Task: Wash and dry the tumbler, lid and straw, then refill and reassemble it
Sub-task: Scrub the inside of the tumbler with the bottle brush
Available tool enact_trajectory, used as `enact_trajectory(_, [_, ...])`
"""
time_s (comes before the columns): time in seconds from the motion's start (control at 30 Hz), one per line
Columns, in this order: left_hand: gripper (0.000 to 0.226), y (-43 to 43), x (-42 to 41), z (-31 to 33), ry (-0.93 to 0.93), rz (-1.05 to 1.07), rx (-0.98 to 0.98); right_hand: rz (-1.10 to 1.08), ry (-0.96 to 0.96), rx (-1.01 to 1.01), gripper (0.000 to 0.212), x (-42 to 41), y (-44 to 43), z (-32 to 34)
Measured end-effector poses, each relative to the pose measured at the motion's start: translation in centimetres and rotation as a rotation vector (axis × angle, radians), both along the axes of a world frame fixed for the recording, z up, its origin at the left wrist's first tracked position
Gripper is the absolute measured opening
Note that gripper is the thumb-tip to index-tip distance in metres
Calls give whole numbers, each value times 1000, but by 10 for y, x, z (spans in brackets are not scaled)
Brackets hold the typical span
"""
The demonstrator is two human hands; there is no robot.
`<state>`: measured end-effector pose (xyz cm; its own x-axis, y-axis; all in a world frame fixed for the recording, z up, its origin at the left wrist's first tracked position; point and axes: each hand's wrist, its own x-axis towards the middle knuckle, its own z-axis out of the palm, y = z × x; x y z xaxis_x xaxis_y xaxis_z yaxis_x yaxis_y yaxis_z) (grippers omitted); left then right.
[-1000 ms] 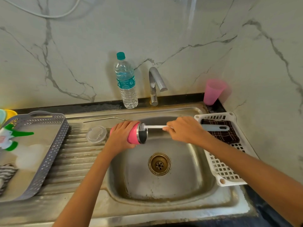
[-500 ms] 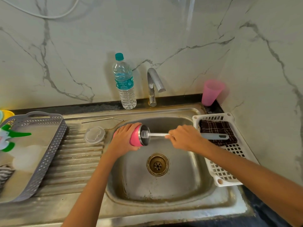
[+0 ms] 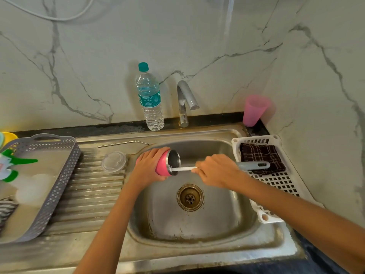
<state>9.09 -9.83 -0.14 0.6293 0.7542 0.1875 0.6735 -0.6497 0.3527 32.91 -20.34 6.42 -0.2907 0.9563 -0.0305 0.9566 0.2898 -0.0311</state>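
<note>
My left hand (image 3: 148, 169) grips the pink tumbler (image 3: 163, 166), held on its side over the sink basin (image 3: 217, 220) with its steel mouth facing right. My right hand (image 3: 219, 171) grips a bottle brush (image 3: 254, 165) by its grey handle. The brush's white stem runs into the tumbler's mouth and the bristles are mostly hidden inside. The clear lid (image 3: 114, 161) lies on the ribbed drainboard, left of the tumbler. The metal straw (image 3: 122, 143) lies along the back of the sink top.
A water bottle (image 3: 150, 99) and the tap (image 3: 184, 101) stand behind the basin. A pink cup (image 3: 254, 110) sits in the back right corner. A white basket (image 3: 276, 180) with a checked cloth (image 3: 260, 157) is on the right, a grey tray (image 3: 53, 186) on the left.
The brush head has gone deeper into the tumbler, and the tumbler's mouth has tilted slightly upward. Both hands stay over the basin.
</note>
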Motion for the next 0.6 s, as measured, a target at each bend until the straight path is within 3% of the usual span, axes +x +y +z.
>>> enact_trajectory(0.23, [98,-7,-5,0,48,-48,92,-103,-27,-12,44,19,9,3])
enact_trajectory(0.43, [97,-13,-1,-3,122,-10,78,57,-109,37,40,-4,-2,11])
enact_trajectory(0.6, [95,-16,1,2,88,-16,194,-89,-50,16,44,12,10,3])
